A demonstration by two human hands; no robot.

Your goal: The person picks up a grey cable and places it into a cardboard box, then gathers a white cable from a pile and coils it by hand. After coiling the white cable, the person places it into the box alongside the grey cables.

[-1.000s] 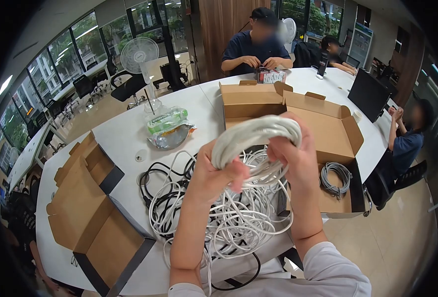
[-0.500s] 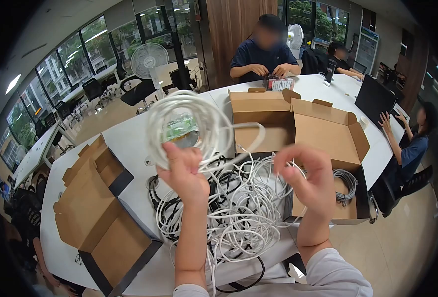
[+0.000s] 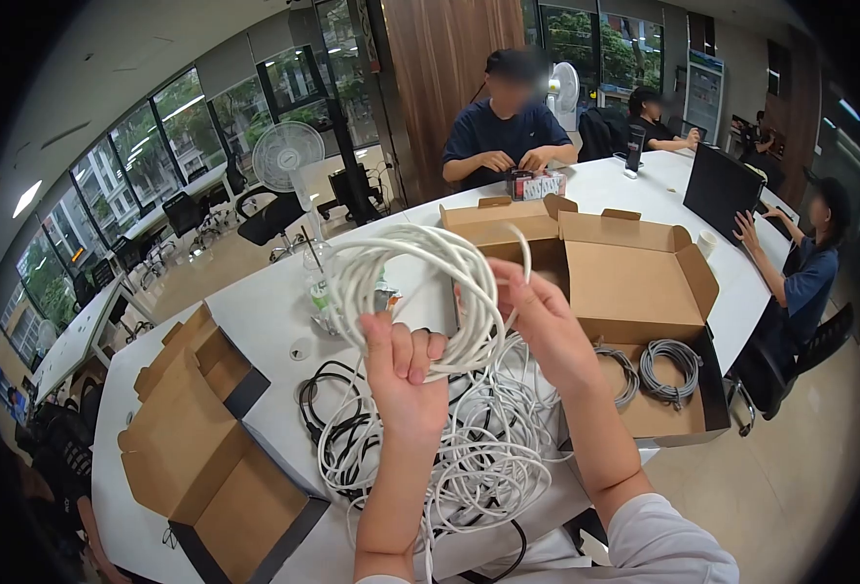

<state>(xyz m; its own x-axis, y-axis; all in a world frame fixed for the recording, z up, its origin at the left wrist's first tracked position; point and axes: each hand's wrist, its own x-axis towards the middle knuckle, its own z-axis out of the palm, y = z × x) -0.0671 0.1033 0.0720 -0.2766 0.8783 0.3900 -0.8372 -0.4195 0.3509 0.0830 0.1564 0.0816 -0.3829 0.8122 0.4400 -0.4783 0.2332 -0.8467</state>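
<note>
A coil of white cable (image 3: 476,282) is raised above the table, and my left hand (image 3: 406,365) is closed around its lower edge. At the coil's right side, my right hand (image 3: 539,316) pinches a strand of the same cable, its fingertips partly hidden behind the loops. Below both hands lies a tangled heap of white cables (image 3: 493,457), mixed with black cables (image 3: 333,389). Strands run from the coil down toward this heap.
An open cardboard box (image 3: 240,487) lies at left. Another open box (image 3: 634,277) at right holds coiled grey cables (image 3: 670,373). Behind the coil are a bottle (image 3: 316,277) and a packet. Across the table, a person handles a small package (image 3: 537,185); another touches a monitor (image 3: 722,195).
My left hand has moved right and slightly down with the coil. My right hand has moved left, up to the coil, and now pinches a strand. The view has shifted slightly.
</note>
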